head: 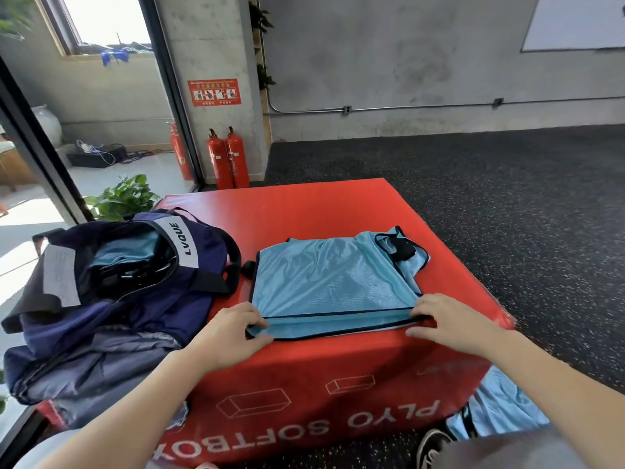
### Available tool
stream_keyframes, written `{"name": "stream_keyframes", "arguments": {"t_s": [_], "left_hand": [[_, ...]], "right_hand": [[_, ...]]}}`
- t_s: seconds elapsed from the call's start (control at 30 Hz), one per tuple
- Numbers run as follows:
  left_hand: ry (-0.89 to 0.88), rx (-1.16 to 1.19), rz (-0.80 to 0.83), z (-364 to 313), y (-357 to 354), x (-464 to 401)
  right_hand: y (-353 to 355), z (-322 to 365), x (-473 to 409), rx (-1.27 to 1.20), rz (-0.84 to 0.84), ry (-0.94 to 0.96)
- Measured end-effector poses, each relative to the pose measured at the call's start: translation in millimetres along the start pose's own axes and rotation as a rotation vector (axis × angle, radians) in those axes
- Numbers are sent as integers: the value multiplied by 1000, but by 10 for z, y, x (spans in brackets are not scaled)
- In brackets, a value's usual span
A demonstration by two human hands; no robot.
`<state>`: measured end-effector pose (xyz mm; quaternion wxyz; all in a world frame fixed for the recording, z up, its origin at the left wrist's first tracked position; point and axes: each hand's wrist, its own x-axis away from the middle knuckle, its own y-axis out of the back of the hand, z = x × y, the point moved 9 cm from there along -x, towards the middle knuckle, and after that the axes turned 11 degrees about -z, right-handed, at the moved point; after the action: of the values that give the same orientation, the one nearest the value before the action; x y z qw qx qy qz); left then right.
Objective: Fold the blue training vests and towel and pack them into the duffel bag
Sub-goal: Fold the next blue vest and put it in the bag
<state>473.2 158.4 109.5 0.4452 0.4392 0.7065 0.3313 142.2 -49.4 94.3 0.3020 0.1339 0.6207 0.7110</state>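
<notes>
A light blue mesh vest with black trim lies flat on the red soft box, its near hem toward me. My left hand pinches the vest's near left corner. My right hand pinches the near right corner. To the left, the navy duffel bag sits open on the box, with light blue fabric showing inside it. Another light blue vest hangs low at the box's right side, near my leg.
Dark speckled floor stretches beyond and right of the box. Red fire extinguishers stand against a concrete pillar behind it. A potted plant sits behind the bag by the glass door. My shoe shows below the box.
</notes>
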Motion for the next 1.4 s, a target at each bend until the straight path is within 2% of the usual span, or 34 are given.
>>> {"name": "stream_keyframes", "arguments": {"t_s": [0.27,0.53,0.83,1.0,1.1,1.23,1.3,1.4], "left_hand": [[26,-75,106,-10,-52,195],[-39,-60,-18,-177,54,248],[-227,-166,-99,-174,22,235],[-89,-74,-160,-115,71,155],[-7,25,-275,-95,229,79],[55,34,-414,-67,595,-78],[56,23,-437,-118,804,-205],[33,22,-486,-340,1240,-472]], "right_hand": [[1,34,145,-5,-42,-2],[64,126,158,-37,-64,15],[84,251,96,173,-141,126],[150,242,59,192,-171,91],[310,303,36,175,-271,108],[556,264,-58,156,-344,46],[752,238,-100,75,-384,-7],[1284,213,-154,-107,-561,-122]]}}
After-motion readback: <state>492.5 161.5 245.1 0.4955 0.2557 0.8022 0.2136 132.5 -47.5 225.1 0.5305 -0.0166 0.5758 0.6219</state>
